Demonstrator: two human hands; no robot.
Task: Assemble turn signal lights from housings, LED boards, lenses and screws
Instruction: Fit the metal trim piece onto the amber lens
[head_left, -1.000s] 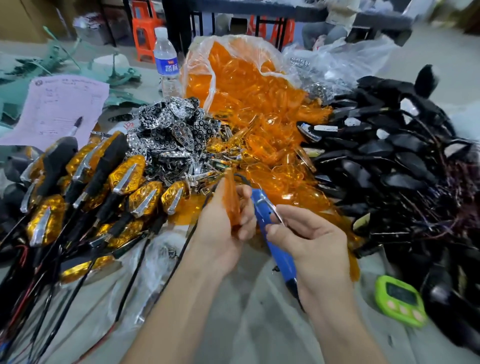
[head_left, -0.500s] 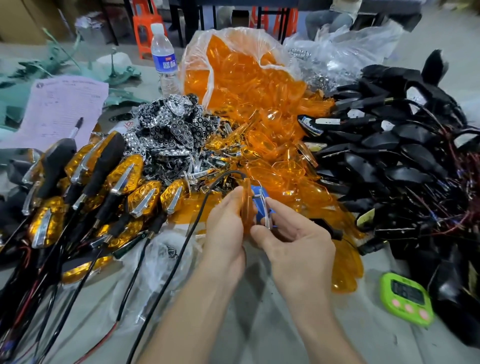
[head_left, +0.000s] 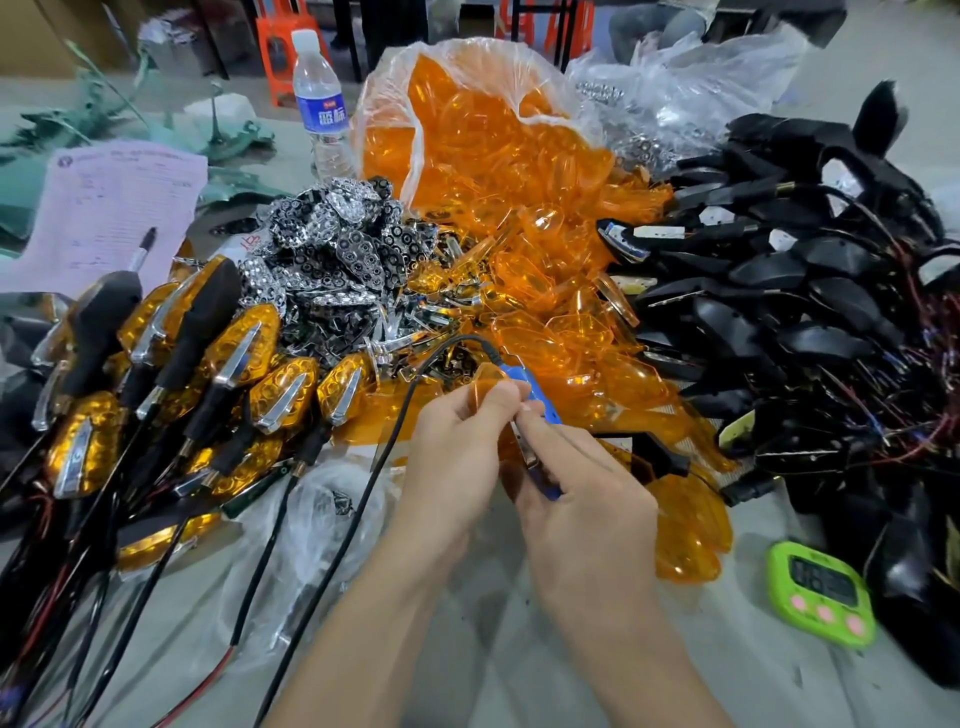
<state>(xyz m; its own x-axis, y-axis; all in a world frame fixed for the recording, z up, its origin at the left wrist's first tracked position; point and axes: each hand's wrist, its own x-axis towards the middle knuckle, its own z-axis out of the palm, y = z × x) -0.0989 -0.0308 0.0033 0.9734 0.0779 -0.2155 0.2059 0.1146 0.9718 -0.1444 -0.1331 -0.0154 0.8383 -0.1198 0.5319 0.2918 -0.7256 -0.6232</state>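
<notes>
The left hand (head_left: 457, 441) pinches an orange lens (head_left: 485, 376) between thumb and fingertips. The right hand (head_left: 587, 499) is curled around a blue corded tool (head_left: 537, 402), and its fingertips also steady a small chrome strip (head_left: 523, 441) against the lens. The two hands meet low over the table (head_left: 779, 686), just in front of the spilled parts. This looks like the trim-fitting stage, with the strip being set onto the lens before it goes on a housing. The next move probably calls for seating the strip squarely while the lens is kept from twisting, then reaching right to the heap of black housings (head_left: 779, 291). A clear plastic bag (head_left: 395, 104) lies on its side with its mouth towards the person, and orange lenses pour out of it. A second clear bag (head_left: 701, 98) behind it holds small silvery parts, too blurred to name. A capped water bottle (head_left: 318, 104) stands upright to the left of the bags. Finished lights (head_left: 244, 353) lie in rows at the left.
</notes>
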